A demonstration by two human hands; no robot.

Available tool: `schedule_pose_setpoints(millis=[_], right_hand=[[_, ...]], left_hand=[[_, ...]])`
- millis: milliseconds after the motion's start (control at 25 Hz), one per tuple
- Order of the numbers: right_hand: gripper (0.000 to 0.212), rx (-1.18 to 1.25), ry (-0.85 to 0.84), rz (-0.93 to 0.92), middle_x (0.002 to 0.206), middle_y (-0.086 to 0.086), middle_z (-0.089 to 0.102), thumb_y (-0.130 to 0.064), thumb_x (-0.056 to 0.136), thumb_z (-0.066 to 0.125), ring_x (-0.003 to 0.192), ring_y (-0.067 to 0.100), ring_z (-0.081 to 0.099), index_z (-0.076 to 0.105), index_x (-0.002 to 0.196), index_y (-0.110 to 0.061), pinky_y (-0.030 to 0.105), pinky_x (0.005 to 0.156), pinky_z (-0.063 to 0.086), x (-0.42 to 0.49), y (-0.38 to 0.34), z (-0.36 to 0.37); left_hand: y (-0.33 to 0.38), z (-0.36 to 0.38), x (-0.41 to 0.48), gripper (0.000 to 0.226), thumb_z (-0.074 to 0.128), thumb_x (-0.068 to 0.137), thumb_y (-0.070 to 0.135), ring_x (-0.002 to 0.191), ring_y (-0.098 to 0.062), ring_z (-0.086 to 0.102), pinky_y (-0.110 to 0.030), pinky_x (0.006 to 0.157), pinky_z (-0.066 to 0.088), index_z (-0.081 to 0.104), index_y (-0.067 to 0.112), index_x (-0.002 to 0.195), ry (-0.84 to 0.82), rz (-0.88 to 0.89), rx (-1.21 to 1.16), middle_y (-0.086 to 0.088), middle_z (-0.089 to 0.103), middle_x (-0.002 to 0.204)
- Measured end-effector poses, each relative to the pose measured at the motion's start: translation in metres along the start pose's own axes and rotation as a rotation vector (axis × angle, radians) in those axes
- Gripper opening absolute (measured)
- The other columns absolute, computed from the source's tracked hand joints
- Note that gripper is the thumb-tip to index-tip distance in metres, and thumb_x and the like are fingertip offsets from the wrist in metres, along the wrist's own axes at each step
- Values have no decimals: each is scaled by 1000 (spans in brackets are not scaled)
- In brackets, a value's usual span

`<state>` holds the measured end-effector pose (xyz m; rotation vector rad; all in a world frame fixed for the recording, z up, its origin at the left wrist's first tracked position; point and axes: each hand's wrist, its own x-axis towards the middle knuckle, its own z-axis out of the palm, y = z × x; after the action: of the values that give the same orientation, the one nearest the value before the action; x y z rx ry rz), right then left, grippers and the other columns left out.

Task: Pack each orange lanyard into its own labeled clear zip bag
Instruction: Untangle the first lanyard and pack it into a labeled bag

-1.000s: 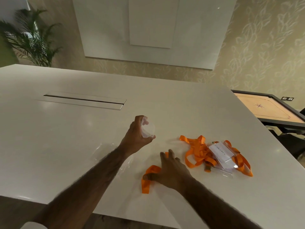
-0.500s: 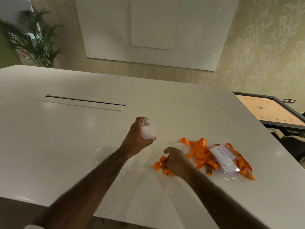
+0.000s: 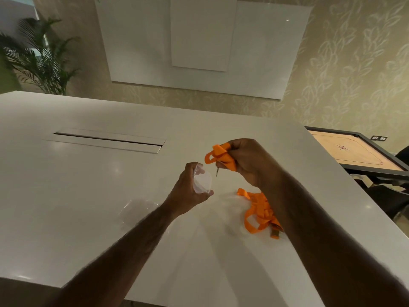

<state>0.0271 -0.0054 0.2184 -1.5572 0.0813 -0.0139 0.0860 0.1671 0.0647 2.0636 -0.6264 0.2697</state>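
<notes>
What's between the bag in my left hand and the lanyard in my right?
In the head view, only a small metal clip hanging from the lanyard fills that gap, above bare table.

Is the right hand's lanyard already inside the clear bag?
No, the right hand grips the lanyard clear of the bag that the left hand holds.

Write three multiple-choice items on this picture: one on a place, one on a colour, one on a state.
1. Where is the bunched lanyard? A on the floor; B in the right hand; C on a chair.
2. What colour are the loose lanyards on the table? A blue; B orange; C green.
3. The clear bag in the left hand is: A stuffed with a lanyard; B lying flat; C held up, empty.
Answers: B, that hand grips it; B, the straps look orange; C, no orange shows inside.
</notes>
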Motion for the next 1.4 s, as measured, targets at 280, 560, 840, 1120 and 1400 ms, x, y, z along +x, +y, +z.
schedule_pose_setpoints(millis=[280, 560, 840, 1120, 1400], right_hand=[[14, -573, 48, 108, 72, 11, 72, 5, 90, 59, 50, 10, 66, 73, 92, 6, 19, 47, 53, 13, 25, 24], [14, -1192, 88, -50, 74, 6, 62, -15, 89, 61, 85, 28, 67, 64, 76, -9, 31, 64, 49, 15, 35, 40], [17, -1193, 30, -36, 87, 12, 68, -19, 91, 57, 78, 31, 70, 63, 85, -4, 37, 63, 58, 5, 21, 45], [35, -893, -137, 119, 96, 18, 75, -31, 87, 75, 81, 28, 75, 74, 102, 0, 38, 72, 64, -7, -6, 32], [22, -1281, 136, -131, 69, 1, 56, -11, 89, 63, 69, 23, 62, 52, 70, -13, 30, 55, 47, -3, 17, 48]], left_hand=[[12, 1, 7, 78, 85, 65, 42, 100, -9, 57, -11, 80, 45, 35, 33, 124, 2, 40, -30, 15, 50, 115], [26, -2, 5, 66, 86, 70, 31, 100, -2, 60, -21, 79, 53, 41, 31, 118, -11, 50, -82, 18, 56, 110], [28, -5, 4, 72, 83, 68, 35, 105, -6, 60, -36, 81, 58, 38, 38, 124, -12, 15, -78, 22, 55, 114], [26, -8, 4, 70, 82, 69, 37, 102, -8, 61, -42, 82, 58, 38, 30, 124, -20, 12, -11, 21, 54, 111], [41, -6, 2, 70, 79, 71, 37, 103, -17, 57, -37, 82, 53, 43, 18, 128, -34, 69, 62, 10, 51, 118]])
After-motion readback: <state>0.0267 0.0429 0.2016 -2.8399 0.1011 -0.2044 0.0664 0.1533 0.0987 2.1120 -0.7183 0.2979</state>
